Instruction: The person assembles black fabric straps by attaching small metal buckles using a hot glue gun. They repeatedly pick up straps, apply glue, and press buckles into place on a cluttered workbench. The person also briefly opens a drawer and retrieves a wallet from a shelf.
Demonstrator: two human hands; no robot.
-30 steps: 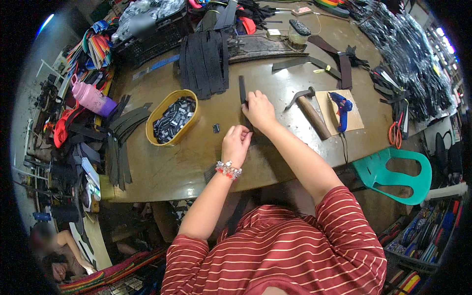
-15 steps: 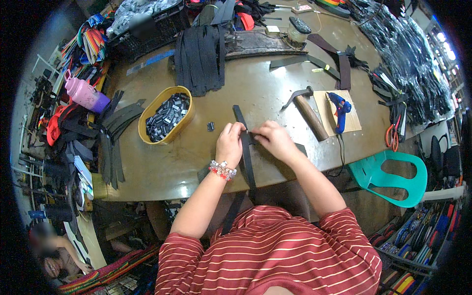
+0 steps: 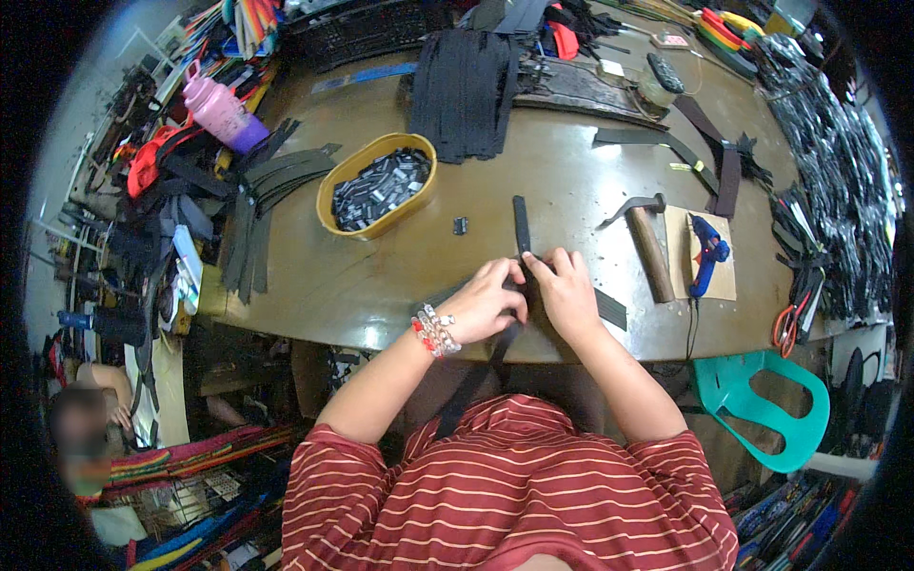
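Left hand (image 3: 484,303) and right hand (image 3: 568,300) now nearer the table's edge (image 3: 328,335), both apparently pinching one black strap (image 3: 522,224)

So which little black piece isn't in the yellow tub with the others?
The lone black piece on the table, right of the yellow tub and ahead of the left hand. The other pieces are heaped together inside the tub.

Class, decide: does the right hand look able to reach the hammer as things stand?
Probably yes: only tabletop shows between the right hand and the hammer, though that hand is busy at a black strap.
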